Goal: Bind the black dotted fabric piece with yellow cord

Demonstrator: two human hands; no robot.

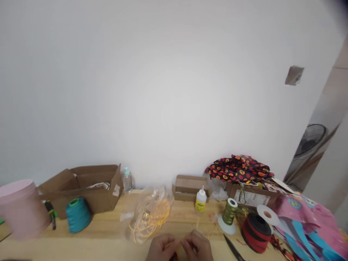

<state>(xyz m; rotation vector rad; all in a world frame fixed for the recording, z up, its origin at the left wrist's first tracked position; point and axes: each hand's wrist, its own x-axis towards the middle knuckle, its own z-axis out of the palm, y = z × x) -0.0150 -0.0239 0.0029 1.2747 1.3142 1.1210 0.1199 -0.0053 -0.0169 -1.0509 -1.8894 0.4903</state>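
At the bottom edge of the head view, my left hand (162, 248) and my right hand (198, 246) are close together, thumbs and fingertips pinched inward. Between and below them shows a small bit of something dark with red and orange (174, 257); most of it is covered by my fingers or cut off by the frame, so its kind cannot be made out. Just beyond my left hand lies a clear plastic bag with yellow cord (154, 217). Scissors (232, 247), partly out of frame, rest on the table right of my right hand. A white glue bottle with a yellow label (200, 201) stands upright behind.
Left on the wooden table (108, 232) are a pink bucket (25, 210), a teal thread cone (78, 215), an open cardboard box (81, 195) and a clear bottle (127, 181). Right are a green thread spool (230, 211), a red-black ribbon roll (256, 233), patterned cloth (240, 168) and pink fabric (312, 217).
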